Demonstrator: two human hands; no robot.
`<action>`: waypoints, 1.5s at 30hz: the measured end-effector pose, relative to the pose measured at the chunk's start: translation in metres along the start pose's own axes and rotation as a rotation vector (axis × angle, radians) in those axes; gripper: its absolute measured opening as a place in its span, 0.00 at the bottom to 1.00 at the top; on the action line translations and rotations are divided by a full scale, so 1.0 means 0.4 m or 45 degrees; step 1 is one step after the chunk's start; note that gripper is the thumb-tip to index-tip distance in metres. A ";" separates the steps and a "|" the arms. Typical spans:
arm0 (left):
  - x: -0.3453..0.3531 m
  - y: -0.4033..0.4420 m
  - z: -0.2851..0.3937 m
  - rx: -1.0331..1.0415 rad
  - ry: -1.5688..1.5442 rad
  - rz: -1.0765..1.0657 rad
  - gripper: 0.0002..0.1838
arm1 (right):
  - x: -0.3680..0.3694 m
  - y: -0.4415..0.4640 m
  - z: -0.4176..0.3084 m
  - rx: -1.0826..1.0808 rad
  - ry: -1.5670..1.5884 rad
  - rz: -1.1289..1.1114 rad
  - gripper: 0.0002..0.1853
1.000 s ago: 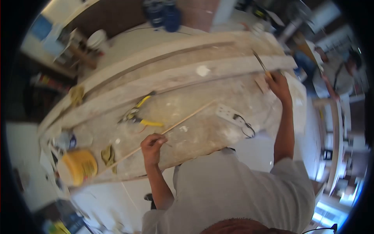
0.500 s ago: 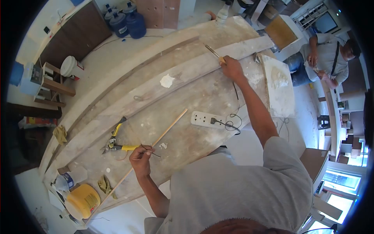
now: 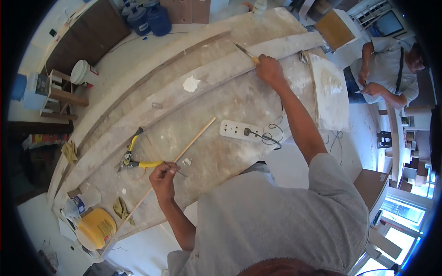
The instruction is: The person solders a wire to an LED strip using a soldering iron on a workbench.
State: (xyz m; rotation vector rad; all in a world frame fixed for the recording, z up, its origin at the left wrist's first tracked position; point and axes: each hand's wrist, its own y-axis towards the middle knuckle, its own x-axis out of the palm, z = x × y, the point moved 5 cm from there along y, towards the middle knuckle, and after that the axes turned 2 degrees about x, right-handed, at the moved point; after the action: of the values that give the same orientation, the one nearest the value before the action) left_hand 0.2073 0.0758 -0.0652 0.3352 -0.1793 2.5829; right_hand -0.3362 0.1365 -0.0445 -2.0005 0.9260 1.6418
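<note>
My right hand [image 3: 269, 71] is closed round the handle of a soldering iron [image 3: 247, 53], whose metal shaft points up and left over a long curved board [image 3: 216, 69]. My left hand [image 3: 163, 179] pinches a thin dark wire [image 3: 182, 174] above the workbench [image 3: 216, 161]. A narrow wooden strip [image 3: 198, 137] runs diagonally past that hand. Just left of the hand lie snips [image 3: 130, 158] with yellow and black handles, spread apart. A white power strip [image 3: 237, 130] with a black plug and coiled cord sits between my two hands.
A yellow tub [image 3: 95, 228], a crumpled cloth [image 3: 121, 210] and a clear container [image 3: 90, 198] stand at the near left. A white-coated panel [image 3: 329, 92] lies at right. A co-worker [image 3: 389, 69] is beyond it. Blue water jugs [image 3: 159, 20] stand at the back.
The view has shifted slightly, so the bench sits higher in it. My right hand still holds the soldering iron, its shaft now tilted a little flatter. The co-worker's hands have moved.
</note>
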 end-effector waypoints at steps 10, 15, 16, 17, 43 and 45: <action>0.205 0.363 -0.001 0.022 0.590 -0.086 0.09 | -0.134 -0.183 -0.044 -0.321 0.367 -0.125 0.13; 0.309 0.479 -0.060 0.016 0.567 -0.292 0.07 | -0.141 -0.298 -0.045 -0.334 0.588 -0.449 0.14; 0.324 0.491 -0.075 0.003 0.496 -0.348 0.06 | -0.141 -0.316 -0.045 -0.286 0.621 -0.533 0.14; 0.333 0.499 -0.078 -0.005 0.501 -0.343 0.06 | -0.136 -0.328 -0.044 -0.238 0.653 -0.618 0.14; 0.414 0.518 -0.179 -0.289 0.696 -0.836 0.06 | -0.041 -0.360 -0.087 -0.621 0.511 -0.610 0.14; 0.410 0.518 -0.183 -0.245 0.684 -0.822 0.06 | -0.040 -0.359 -0.090 -0.618 0.487 -0.616 0.14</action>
State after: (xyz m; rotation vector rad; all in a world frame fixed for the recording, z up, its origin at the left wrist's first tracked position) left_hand -0.0510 -0.0077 -0.1037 -0.3286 -0.0994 1.9082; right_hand -0.2117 0.2179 -0.0361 -2.6574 0.1035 1.3107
